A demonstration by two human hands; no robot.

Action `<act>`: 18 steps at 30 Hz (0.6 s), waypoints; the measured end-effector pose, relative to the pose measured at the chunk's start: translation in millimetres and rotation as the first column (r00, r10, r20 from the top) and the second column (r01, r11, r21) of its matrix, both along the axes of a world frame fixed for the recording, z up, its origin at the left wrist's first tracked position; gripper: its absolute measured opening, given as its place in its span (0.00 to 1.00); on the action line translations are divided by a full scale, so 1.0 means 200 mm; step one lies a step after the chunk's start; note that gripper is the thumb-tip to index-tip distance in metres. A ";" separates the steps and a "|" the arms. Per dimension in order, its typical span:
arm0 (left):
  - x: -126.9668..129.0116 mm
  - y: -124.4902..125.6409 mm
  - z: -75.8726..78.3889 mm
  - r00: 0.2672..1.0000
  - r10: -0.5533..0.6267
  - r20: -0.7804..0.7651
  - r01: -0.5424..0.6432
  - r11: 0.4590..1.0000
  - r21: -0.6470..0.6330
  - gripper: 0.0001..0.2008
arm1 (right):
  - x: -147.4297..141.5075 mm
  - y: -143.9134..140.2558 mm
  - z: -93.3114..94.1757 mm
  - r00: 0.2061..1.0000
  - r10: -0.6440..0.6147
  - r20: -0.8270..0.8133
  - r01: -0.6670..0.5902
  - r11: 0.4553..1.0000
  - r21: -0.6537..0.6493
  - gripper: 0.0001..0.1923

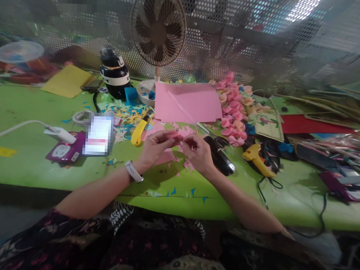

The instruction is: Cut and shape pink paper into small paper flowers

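My left hand point(155, 147), with a white watch band at its wrist, pinches a small piece of pink paper point(178, 138). From the other side my right hand point(198, 151) closes its thumb and fingers on the same piece. The piece's exact shape is partly hidden by the fingertips. Beneath the hands lie pink paper scraps point(166, 157). Just beyond them rests a large pink paper sheet point(187, 103). A black stapler point(222, 158) lies beside my right hand, with scissors point(217, 138) behind it. Left of my left hand is a yellow cutter point(139, 132).
Pink paper flowers point(234, 113) are heaped at the back right, near a yellow glue gun point(259, 159) with a cord. A phone point(99, 135) leans by a purple power socket point(64, 150) on the left. Behind stand a black bottle point(114, 74) and a fan point(158, 30).
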State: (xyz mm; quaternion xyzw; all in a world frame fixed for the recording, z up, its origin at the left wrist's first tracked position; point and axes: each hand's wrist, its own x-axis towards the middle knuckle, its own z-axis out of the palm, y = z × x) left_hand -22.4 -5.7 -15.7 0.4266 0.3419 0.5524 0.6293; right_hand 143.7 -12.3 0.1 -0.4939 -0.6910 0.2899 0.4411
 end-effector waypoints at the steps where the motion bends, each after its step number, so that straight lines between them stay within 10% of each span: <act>1: -0.01 0.00 0.00 1.000 -0.008 -0.005 0.008 1.000 -0.016 0.23 | 0.00 0.00 0.00 1.000 0.001 -0.010 -0.001 1.000 -0.019 0.06; 5: -0.02 0.01 -0.01 0.998 -0.045 -0.051 0.041 0.997 -0.066 0.39 | 0.01 0.01 0.01 1.000 -0.006 -0.022 0.004 0.996 -0.087 0.06; 18: -0.03 0.02 -0.02 0.985 -0.123 -0.125 0.117 0.992 -0.054 0.31 | 0.03 0.05 -0.03 0.999 -0.011 -0.031 0.011 1.000 -0.019 0.10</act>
